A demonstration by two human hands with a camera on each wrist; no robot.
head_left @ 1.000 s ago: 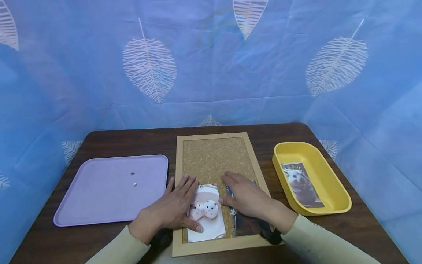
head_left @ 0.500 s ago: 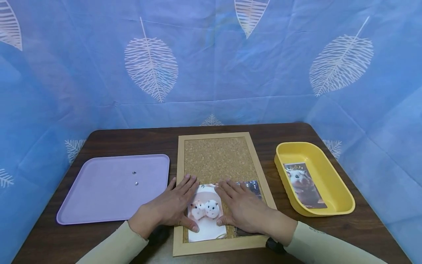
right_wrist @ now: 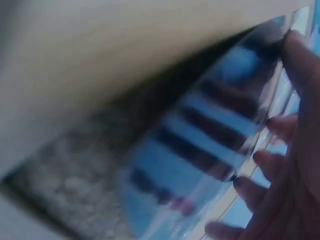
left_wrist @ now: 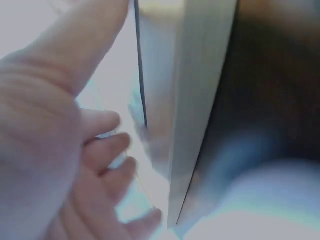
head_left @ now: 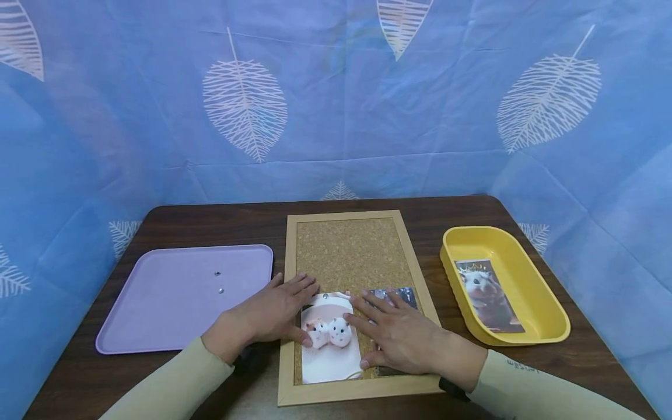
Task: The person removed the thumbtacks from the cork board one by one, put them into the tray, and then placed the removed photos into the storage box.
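A corkboard with a pale wooden frame lies on the table. Two photos are on its near half. The left photo, of two white hamster-like animals, has a small silver tack at its top. My left hand rests across the frame's left side, fingers extended, thumb at that photo's left edge. My right hand lies flat and spread over the dark photo, covering most of it; its fingertips reach the left photo's right edge. In the right wrist view the glossy dark photo shows reflections beside my fingers.
A purple tray at the left bears two small silver tacks. On the right stands a yellow basin holding a photo of an animal wearing a crown. A blue leaf-patterned cloth hangs behind the brown table.
My right hand has flattened and spread over the dark photo, its fingers reaching toward the left one. My left thumb has drawn back to the left photo's edge. The photos stay in place.
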